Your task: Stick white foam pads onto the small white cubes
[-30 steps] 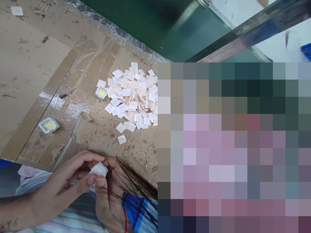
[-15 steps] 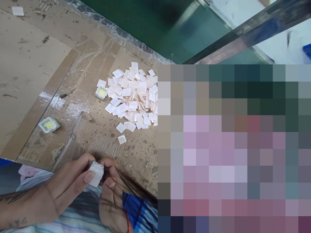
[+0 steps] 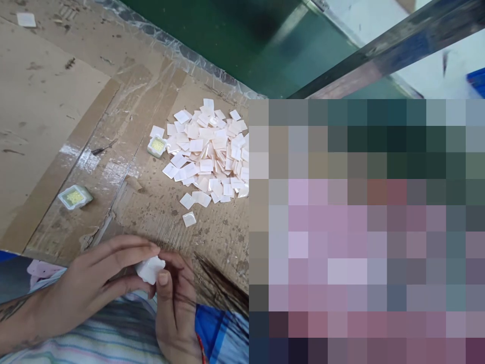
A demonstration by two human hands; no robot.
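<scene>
Well, L hand (image 3: 89, 285) & R hand (image 3: 175, 308) both grasp one white square tile (image 3: 150, 269), pinched by its edges betw. fingertips, near loose pile of tiles (image 3: 206, 151) on cardboard-covered table (image 3: 49, 101).

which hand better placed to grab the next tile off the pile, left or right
Right, probably: the right hand sits directly below the pile of white square tiles, while the left hand lies off to the side, its fingers over the held tile.
</scene>
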